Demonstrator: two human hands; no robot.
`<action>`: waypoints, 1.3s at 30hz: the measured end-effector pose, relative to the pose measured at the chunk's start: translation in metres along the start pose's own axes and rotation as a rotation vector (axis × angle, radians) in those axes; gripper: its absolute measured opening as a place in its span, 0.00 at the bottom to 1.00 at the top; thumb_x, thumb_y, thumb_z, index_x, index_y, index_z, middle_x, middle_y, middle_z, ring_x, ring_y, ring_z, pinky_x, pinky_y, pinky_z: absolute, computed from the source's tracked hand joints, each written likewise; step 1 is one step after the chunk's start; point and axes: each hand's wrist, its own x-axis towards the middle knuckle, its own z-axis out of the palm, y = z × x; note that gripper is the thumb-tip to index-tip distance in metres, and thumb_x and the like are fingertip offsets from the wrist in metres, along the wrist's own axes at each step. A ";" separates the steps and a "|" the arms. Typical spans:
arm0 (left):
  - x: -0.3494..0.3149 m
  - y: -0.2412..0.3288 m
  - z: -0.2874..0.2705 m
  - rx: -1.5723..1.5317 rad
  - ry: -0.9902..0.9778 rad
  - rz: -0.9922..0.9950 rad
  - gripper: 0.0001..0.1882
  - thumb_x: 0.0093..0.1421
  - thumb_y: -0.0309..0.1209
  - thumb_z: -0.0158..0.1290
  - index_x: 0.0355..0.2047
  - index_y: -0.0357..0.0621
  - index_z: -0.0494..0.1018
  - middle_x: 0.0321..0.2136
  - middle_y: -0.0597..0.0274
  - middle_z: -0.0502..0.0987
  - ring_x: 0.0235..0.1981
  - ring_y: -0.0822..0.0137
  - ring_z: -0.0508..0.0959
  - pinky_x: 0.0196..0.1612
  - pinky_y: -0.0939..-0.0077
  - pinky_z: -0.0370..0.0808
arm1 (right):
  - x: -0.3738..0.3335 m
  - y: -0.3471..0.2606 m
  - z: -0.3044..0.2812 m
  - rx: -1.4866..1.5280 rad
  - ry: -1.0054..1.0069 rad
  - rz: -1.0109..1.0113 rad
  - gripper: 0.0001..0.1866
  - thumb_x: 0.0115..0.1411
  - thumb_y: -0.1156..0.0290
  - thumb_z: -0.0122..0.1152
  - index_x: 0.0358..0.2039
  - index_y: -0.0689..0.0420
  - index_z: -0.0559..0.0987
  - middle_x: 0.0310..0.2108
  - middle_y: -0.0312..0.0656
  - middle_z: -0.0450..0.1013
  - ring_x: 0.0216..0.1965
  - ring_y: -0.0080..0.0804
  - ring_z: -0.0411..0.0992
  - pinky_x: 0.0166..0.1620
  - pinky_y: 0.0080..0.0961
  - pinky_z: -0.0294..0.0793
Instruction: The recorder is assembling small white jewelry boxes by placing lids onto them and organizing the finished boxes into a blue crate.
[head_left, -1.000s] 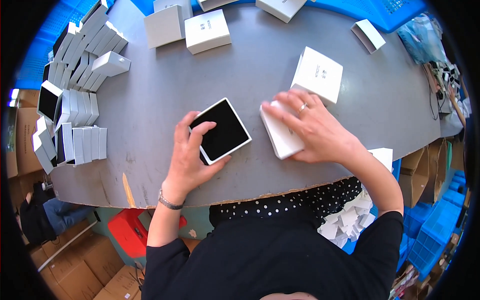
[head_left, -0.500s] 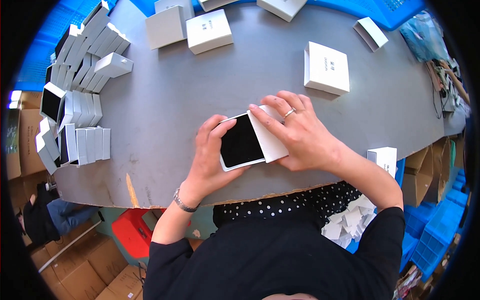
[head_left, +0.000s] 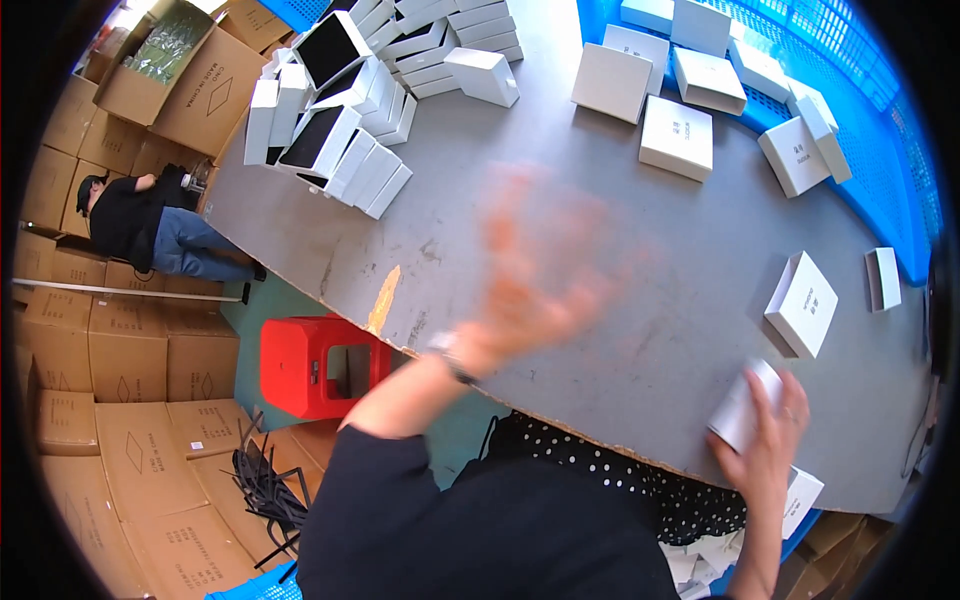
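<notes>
On the grey table (head_left: 600,370), the white box (head_left: 738,415) sits at the near edge, toward the right end, with your right hand (head_left: 772,435) grasping it; its visible long side slants away from that edge, leaning right. Your right hand is plainly the nearer; your left hand (head_left: 535,275), badly blurred, is over the table's middle, fingers spread and seemingly holding nothing, so the box lies well to its right and closer to you. The tabletop is scuffed, its near edge chipped. Stacked white boxes (head_left: 365,170) crowd the table's far left; a blue basket (head_left: 900,215) borders its far right. Off its left side are a red stool (head_left: 290,370), brown cartons (head_left: 145,425) and another person (head_left: 150,230).
</notes>
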 end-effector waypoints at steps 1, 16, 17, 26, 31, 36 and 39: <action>-0.002 -0.041 -0.019 -0.006 0.172 -0.249 0.36 0.51 0.38 0.65 0.59 0.40 0.69 0.61 0.46 0.62 0.66 0.45 0.57 0.67 0.45 0.56 | -0.029 0.020 -0.007 -0.031 0.020 0.119 0.47 0.36 0.58 0.75 0.62 0.46 0.74 0.64 0.56 0.61 0.65 0.60 0.58 0.67 0.53 0.54; 0.012 -0.108 -0.054 0.238 0.203 -0.010 0.20 0.56 0.33 0.66 0.46 0.46 0.73 0.47 0.55 0.73 0.53 0.51 0.70 0.57 0.56 0.63 | 0.089 0.073 0.007 0.147 0.411 0.022 0.44 0.46 0.56 0.75 0.65 0.51 0.70 0.70 0.52 0.59 0.71 0.56 0.54 0.70 0.50 0.56; 0.013 -0.105 -0.049 0.265 0.225 -0.008 0.26 0.55 0.41 0.67 0.51 0.47 0.71 0.51 0.55 0.71 0.57 0.49 0.67 0.60 0.53 0.60 | 0.107 0.076 0.009 0.130 0.317 -0.011 0.46 0.44 0.57 0.76 0.65 0.50 0.71 0.69 0.52 0.60 0.70 0.55 0.55 0.69 0.50 0.58; -0.022 -0.091 -0.013 -0.010 -0.182 -0.368 0.42 0.51 0.51 0.69 0.60 0.46 0.67 0.58 0.47 0.67 0.59 0.46 0.67 0.60 0.48 0.64 | 0.102 0.022 0.005 0.176 0.131 -0.121 0.49 0.36 0.65 0.79 0.64 0.44 0.72 0.64 0.47 0.64 0.65 0.53 0.60 0.66 0.50 0.62; 0.055 -0.089 0.009 0.142 -0.078 -0.097 0.37 0.51 0.51 0.69 0.55 0.46 0.70 0.53 0.52 0.73 0.58 0.50 0.69 0.61 0.55 0.63 | 0.080 0.026 -0.003 0.175 0.069 -0.076 0.50 0.35 0.64 0.78 0.65 0.44 0.70 0.66 0.47 0.62 0.67 0.55 0.57 0.68 0.50 0.58; 0.135 -0.105 0.067 0.212 -0.556 -0.231 0.43 0.47 0.53 0.68 0.61 0.48 0.68 0.55 0.43 0.73 0.56 0.43 0.73 0.62 0.55 0.69 | 0.067 0.013 -0.010 0.163 0.062 -0.107 0.47 0.40 0.65 0.73 0.65 0.45 0.70 0.65 0.50 0.62 0.65 0.55 0.59 0.68 0.50 0.57; 0.149 -0.127 0.101 0.235 -0.708 -0.345 0.46 0.45 0.52 0.69 0.63 0.52 0.66 0.53 0.35 0.73 0.57 0.40 0.73 0.59 0.53 0.72 | 0.053 0.019 -0.008 0.229 0.021 -0.087 0.46 0.39 0.67 0.71 0.65 0.45 0.70 0.65 0.50 0.62 0.65 0.54 0.59 0.68 0.49 0.57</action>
